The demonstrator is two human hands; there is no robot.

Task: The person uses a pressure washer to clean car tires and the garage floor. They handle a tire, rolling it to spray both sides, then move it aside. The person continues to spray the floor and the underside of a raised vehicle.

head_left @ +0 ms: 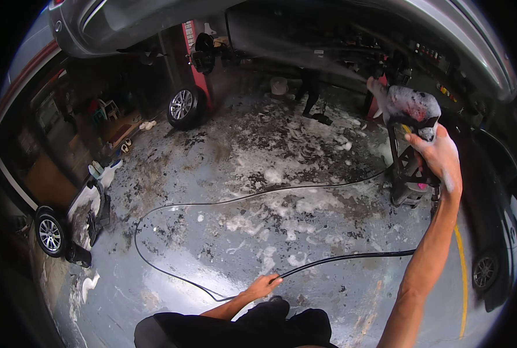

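Note:
My right hand (438, 156) is raised at the right with its fingers wrapped round a foam spray gun (412, 104) coated in white suds. A thin mist fans from the gun's tip up and left, beneath the raised grey car (136, 26). Low in the middle, my left hand (264, 286) is closed round a black hose (328, 258). From there the hose runs right, behind my right forearm. Another stretch loops across the wet floor toward a dark wheeled machine (409, 191), partly hidden by my right hand.
Foam and dark grime cover the grey floor (183, 238). A loose wheel (183, 107) leans by a red lift post (197, 75); another wheel (49, 232) stands at left beside a foamy panel. Dark legs of a person (309, 95) show beyond, near a bucket (279, 86). A dark car (496, 232) stands right.

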